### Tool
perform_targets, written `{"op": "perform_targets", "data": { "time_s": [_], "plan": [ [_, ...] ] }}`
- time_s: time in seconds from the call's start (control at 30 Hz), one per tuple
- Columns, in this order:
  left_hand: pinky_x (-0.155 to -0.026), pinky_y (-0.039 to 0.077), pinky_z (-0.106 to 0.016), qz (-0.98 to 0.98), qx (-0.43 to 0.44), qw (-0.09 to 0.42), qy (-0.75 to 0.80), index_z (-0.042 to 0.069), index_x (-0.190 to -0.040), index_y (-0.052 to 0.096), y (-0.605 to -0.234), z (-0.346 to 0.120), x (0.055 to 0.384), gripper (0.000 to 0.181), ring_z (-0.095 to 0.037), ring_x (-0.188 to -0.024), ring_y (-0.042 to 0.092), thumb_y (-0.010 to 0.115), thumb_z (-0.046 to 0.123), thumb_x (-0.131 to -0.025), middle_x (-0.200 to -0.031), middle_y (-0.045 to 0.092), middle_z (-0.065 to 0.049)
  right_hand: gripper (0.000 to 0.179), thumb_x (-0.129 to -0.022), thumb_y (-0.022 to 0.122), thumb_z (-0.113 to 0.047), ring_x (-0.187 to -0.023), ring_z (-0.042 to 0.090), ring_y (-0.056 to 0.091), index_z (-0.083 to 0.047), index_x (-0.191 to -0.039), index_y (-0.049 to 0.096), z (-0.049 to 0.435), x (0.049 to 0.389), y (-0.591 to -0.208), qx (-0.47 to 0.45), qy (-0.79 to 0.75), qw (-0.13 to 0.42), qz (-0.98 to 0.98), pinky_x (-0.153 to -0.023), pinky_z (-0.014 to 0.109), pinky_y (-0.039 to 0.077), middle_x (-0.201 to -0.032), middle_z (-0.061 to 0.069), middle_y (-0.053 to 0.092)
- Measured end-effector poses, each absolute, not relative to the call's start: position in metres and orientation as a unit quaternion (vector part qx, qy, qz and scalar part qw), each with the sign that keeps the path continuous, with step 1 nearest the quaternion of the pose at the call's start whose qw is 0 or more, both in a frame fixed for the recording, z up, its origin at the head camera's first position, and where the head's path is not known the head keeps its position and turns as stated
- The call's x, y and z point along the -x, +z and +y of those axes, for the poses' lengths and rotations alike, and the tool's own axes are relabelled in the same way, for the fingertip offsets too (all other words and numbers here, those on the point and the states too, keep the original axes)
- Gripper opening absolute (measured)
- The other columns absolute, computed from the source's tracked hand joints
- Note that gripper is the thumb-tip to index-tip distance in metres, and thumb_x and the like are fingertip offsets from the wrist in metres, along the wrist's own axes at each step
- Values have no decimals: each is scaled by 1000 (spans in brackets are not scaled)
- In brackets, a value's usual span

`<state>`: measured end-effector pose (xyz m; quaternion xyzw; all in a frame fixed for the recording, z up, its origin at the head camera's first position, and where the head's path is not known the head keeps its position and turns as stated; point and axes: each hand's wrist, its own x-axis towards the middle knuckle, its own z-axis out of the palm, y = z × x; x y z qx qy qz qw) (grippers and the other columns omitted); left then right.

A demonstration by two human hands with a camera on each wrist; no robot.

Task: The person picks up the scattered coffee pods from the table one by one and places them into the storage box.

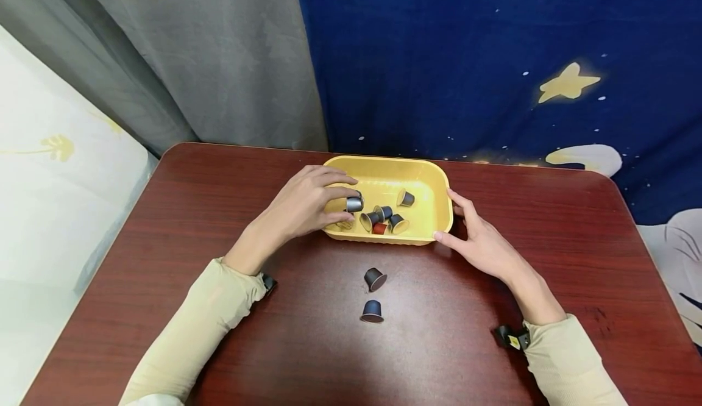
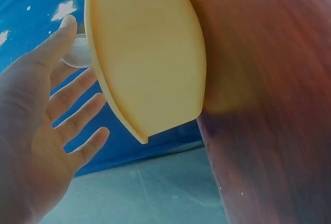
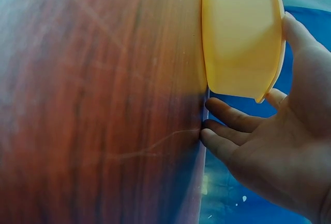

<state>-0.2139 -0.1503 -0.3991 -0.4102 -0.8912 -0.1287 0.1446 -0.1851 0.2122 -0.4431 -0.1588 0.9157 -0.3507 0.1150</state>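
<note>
A yellow plastic tray [image 1: 425, 177] stands near the table's far edge. Over its left end, my left hand [image 1: 307, 202] pinches a silver-grey coffee capsule [image 1: 354, 203] between thumb and fingers. The capsule's round pale end [image 2: 78, 53] shows beside the tray rim in the left wrist view. My right hand [image 1: 485, 241] is at the tray's right near corner, thumb and index finger touching the rim and the other fingers [image 3: 220, 144] spread lower down. Several capsules lie inside, among them a red one [image 1: 381, 228], a dark one [image 1: 399, 224] and a grey one [image 1: 406, 198] farther right.
Two dark capsules are on the table in front of the tray: a brownish one [image 1: 375, 279] and a blue-black one [image 1: 372, 311] nearer me. Behind the reddish-brown table [image 1: 466, 363] hang a grey curtain [image 1: 236, 58] and a blue star-patterned cloth [image 1: 439, 58].
</note>
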Motion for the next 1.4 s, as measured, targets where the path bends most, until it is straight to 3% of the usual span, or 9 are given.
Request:
{"op": "perform_targets", "data": {
  "time_s": [0.7, 1.2, 1.4],
  "plan": [
    [-104, 40, -43, -897, 401, 114, -148, 14, -113, 77, -402, -139, 232, 44, -22, -124, 55, 81, 44, -80, -125, 68, -1, 92, -92, 67, -49, -134, 33, 44, -30, -160, 8, 212, 183, -443, 158, -355, 119, 914, -104, 58, 36, -143, 14, 48],
    [-100, 42, -42, -899, 409, 100, -122, 18, -108, 78, -402, -132, 246, 39, -21, -122, 57, 78, 48, -82, -124, 68, 1, 91, -93, 66, -48, -135, 34, 43, -31, -160, 8, 212, 184, -440, 155, -353, 123, 914, -106, 58, 35, -144, 16, 47],
    [-103, 40, -42, -901, 412, 71, -113, 23, -109, 78, -402, -127, 250, 35, -20, -125, 55, 76, 47, -84, -127, 66, 2, 90, -93, 66, -48, -135, 33, 44, -31, -160, 8, 211, 185, -440, 158, -354, 123, 914, -106, 57, 35, -144, 15, 48]
  ]
}}
